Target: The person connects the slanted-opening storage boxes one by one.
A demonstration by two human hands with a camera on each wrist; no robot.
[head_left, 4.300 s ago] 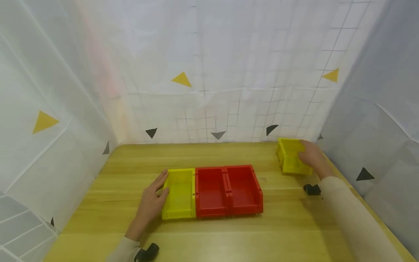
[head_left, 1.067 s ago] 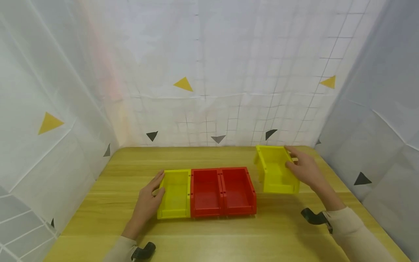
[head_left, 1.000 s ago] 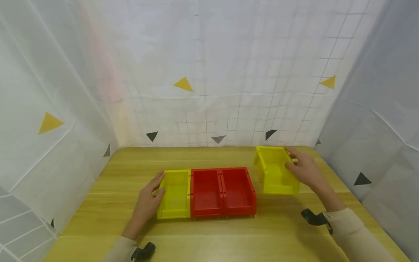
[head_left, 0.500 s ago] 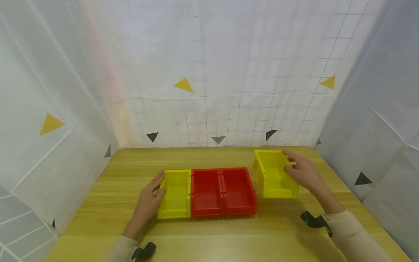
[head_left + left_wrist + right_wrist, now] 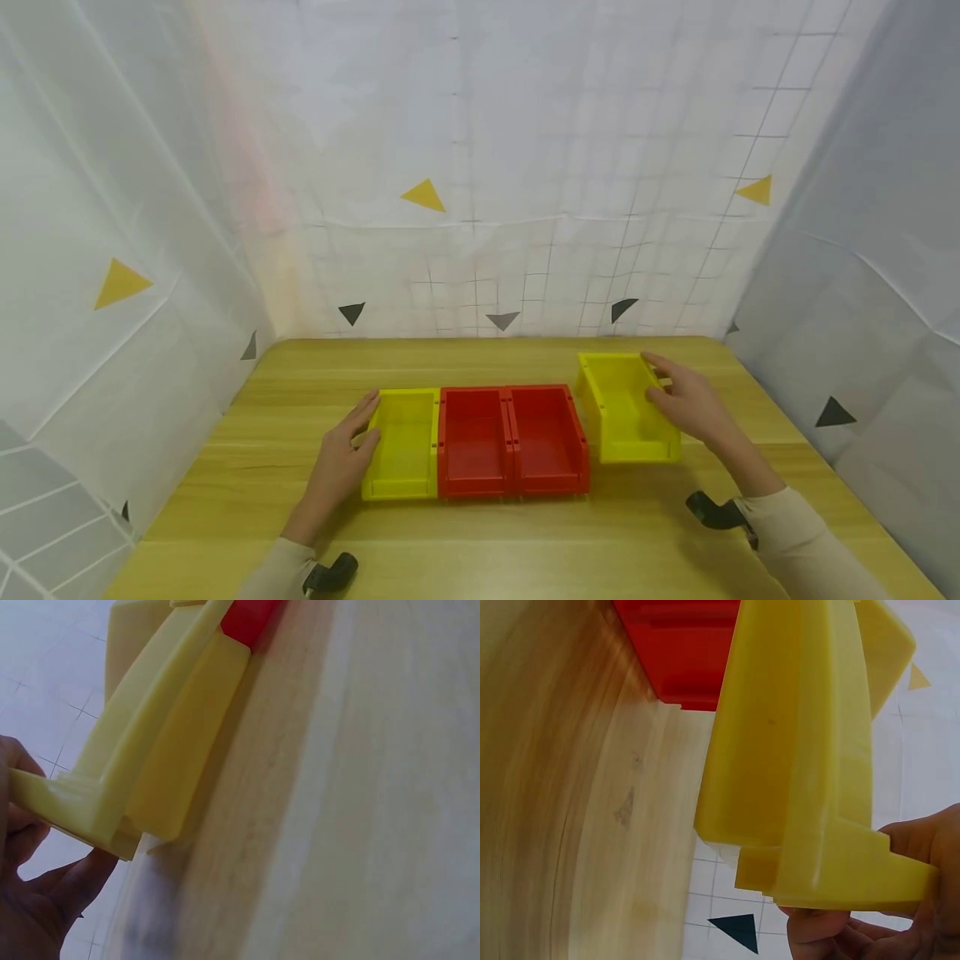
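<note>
Three open-front storage bins stand side by side on the table: a yellow bin (image 5: pixel 405 437) at the left end, then a red bin (image 5: pixel 474 446) and a second red bin (image 5: pixel 546 446). My left hand (image 5: pixel 337 462) holds the left yellow bin by its outer side wall, thumb and fingers on either side of the rim. My right hand (image 5: pixel 693 406) grips another yellow bin (image 5: pixel 817 787) by its right wall. That bin is held raised off the table, just right of the red end bin, tilted slightly. Its far underside is hidden in the head view.
The wooden table (image 5: pixel 480 550) reaches back to a white sheet wall (image 5: pixel 525 167) with yellow and dark triangles. Sheets also close off both sides. A dark wrist camera (image 5: pixel 333 573) sits below my left hand, and another (image 5: pixel 712 510) below my right.
My right hand has brought its yellow bin from the back right corner leftward and nearer, beside the red end bin. Over the last second it shifts slightly nearer. My left hand stays on its bin.
</note>
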